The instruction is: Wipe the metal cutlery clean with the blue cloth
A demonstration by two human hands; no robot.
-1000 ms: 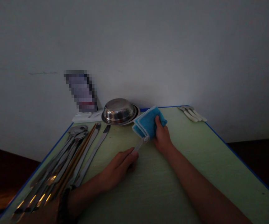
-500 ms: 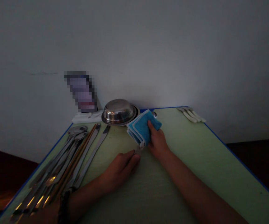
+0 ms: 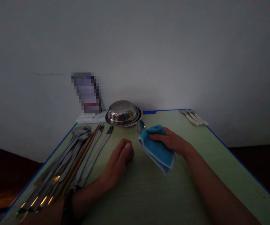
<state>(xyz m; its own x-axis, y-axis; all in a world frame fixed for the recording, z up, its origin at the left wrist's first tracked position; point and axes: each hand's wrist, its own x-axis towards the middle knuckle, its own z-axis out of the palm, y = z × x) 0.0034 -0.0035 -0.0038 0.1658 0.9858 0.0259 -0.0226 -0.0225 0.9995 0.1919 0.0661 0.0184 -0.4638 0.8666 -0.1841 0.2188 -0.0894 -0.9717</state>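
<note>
My right hand [image 3: 173, 142] grips a folded blue cloth [image 3: 158, 151] with a pale edge and presses it on the green table [image 3: 195, 175]. Just beyond the cloth, the shiny bowl of a spoon [image 3: 140, 126] sticks out; its handle is hidden under the cloth. My left hand [image 3: 120, 156] rests on the table to the left of the cloth. Its fingers are curled into a loose fist, and whatever is inside them is hidden.
A row of long metal utensils and chopsticks [image 3: 74, 159] lies along the left edge. An upturned steel bowl [image 3: 122, 113] stands at the back by the wall, beside a white tray [image 3: 90, 117]. Three white-handled utensils [image 3: 193, 117] lie at the back right corner.
My right hand has turned and pulled the cloth down and nearer, which uncovered the spoon's bowl. My left hand's fingers have curled in, and the handle it held no longer shows.
</note>
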